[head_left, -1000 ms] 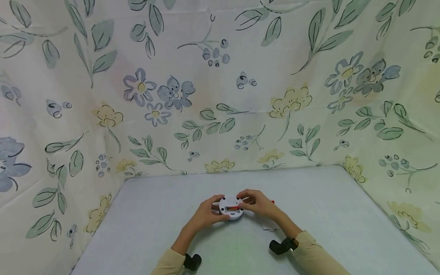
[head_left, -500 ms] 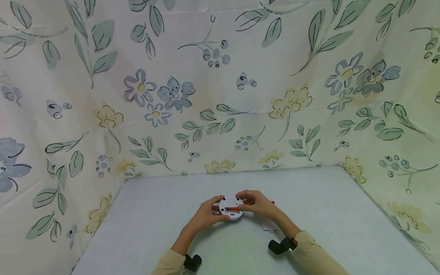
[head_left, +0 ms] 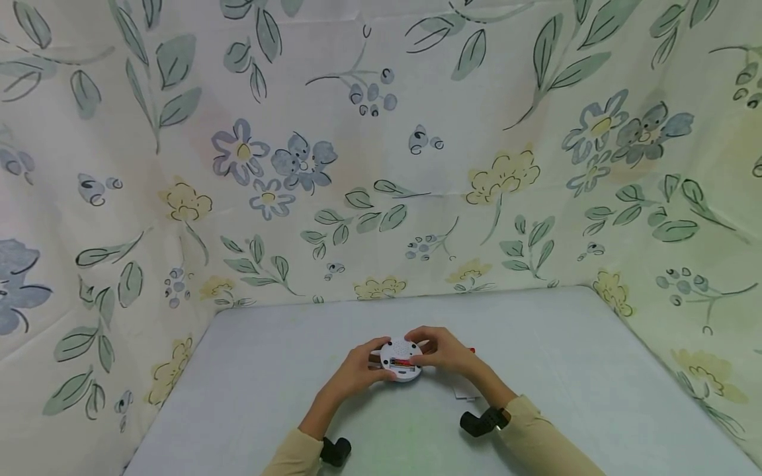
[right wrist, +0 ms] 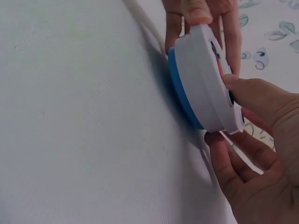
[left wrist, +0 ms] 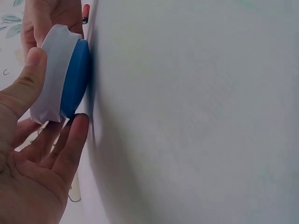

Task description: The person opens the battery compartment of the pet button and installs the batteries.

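A round white device (head_left: 405, 377) with a blue front (left wrist: 76, 77) is tilted up, its back facing the head camera. In its open battery compartment lies a red battery (head_left: 400, 362). My left hand (head_left: 359, 370) grips the device's left side, thumb at the lower edge and fingers at the top and behind. My right hand (head_left: 443, 352) holds the right side; its thumb (right wrist: 231, 80) presses at the battery's right end while the fingers reach round the rim. In the right wrist view, the white casing (right wrist: 198, 77) hides most of the compartment.
A flat white piece (head_left: 466, 391) lies on the white table (head_left: 286, 344), partly under the right forearm. Behind the right hand is a red-and-black battery (left wrist: 86, 13). Floral cloth (head_left: 381, 165) hangs at the back and sides.
My right hand and wrist have shifted slightly left, and the thumb has slid a little further left over the battery. My left hand keeps its grip on the device, almost unmoved.
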`<state>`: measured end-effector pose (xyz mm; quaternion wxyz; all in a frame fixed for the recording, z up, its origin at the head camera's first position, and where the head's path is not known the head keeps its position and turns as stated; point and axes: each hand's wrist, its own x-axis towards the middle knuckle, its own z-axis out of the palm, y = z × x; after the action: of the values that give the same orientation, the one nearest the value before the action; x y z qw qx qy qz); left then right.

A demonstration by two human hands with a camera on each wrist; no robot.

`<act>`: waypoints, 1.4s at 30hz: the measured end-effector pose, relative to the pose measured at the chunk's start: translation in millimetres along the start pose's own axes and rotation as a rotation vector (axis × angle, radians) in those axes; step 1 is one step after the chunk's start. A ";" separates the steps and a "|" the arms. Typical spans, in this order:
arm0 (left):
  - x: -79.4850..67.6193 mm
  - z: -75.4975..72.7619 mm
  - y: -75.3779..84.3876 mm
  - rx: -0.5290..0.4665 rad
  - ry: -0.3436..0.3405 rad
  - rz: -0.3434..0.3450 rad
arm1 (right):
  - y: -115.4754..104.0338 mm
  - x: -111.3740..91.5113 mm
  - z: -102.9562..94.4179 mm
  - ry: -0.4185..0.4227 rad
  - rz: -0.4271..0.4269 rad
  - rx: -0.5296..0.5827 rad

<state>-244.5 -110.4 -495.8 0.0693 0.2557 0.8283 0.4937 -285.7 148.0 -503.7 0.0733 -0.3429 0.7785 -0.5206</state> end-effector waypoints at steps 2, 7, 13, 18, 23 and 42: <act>-0.2 -0.1 1.0 0.002 -0.001 0.006 | 1.1 1.3 1.0 -0.002 -0.009 -0.001; -0.9 -0.3 1.3 0.005 0.010 0.001 | 1.1 1.8 3.8 0.015 0.008 -0.006; -2.3 -0.3 0.7 -0.024 0.019 -0.003 | -1.5 -0.4 6.6 0.037 0.047 -0.009; -2.7 -0.4 0.5 -0.054 0.021 0.001 | -3.2 -3.4 6.5 0.046 0.045 -0.022; -1.7 -0.2 -0.5 -0.051 0.026 -0.005 | -0.5 -7.2 2.5 0.045 0.033 -0.042; -3.1 0.7 -2.6 -0.006 0.039 -0.075 | 1.8 -32.7 -28.5 0.065 0.015 -0.041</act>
<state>-242.5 -112.4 -498.8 0.0723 0.2146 0.8370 0.4982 -275.3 190.0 -500.5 0.0449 -0.3213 0.7934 -0.5150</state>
